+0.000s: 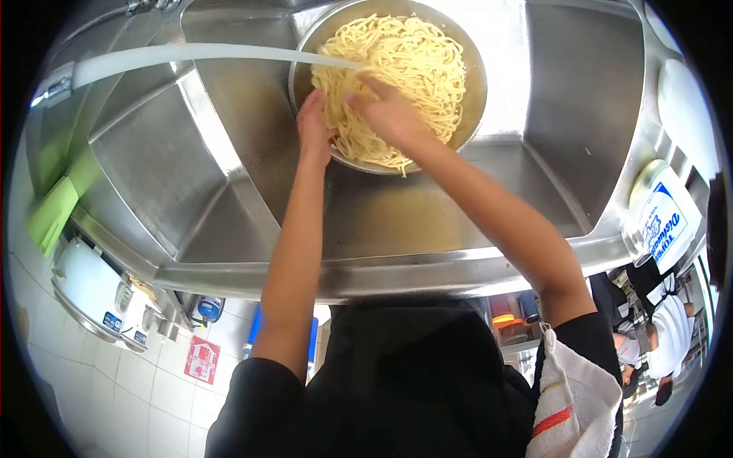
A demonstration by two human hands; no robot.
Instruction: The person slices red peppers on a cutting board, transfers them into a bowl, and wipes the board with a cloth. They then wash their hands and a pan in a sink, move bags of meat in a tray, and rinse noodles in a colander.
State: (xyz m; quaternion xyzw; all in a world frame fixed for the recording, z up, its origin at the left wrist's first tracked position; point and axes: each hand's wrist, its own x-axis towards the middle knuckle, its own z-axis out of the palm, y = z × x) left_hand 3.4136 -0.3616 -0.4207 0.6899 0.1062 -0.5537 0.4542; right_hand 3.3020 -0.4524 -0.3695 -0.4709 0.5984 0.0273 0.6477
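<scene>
A round metal bowl (475, 91) full of thick yellow noodles (416, 65) sits in the stainless steel sink. At the bowl's left rim is my left hand (313, 126), its fingers bent over the edge and against the noodles. My right hand (388, 113) reaches over the noodles from the right, fingers apart and touching them; the fingertips are partly hidden. A long whitish band (206, 52), a hose or a stream of water, runs from a metal fitting (57, 88) at the left to the noodles just above my right hand.
The sink (427, 221) has a raised front edge and another basin (160, 160) at its left. A labelled dishwashing container (660, 217) stands at the right. Green cloth-like material (52, 217) hangs at the left. Other people (668, 336) are in the background at lower right.
</scene>
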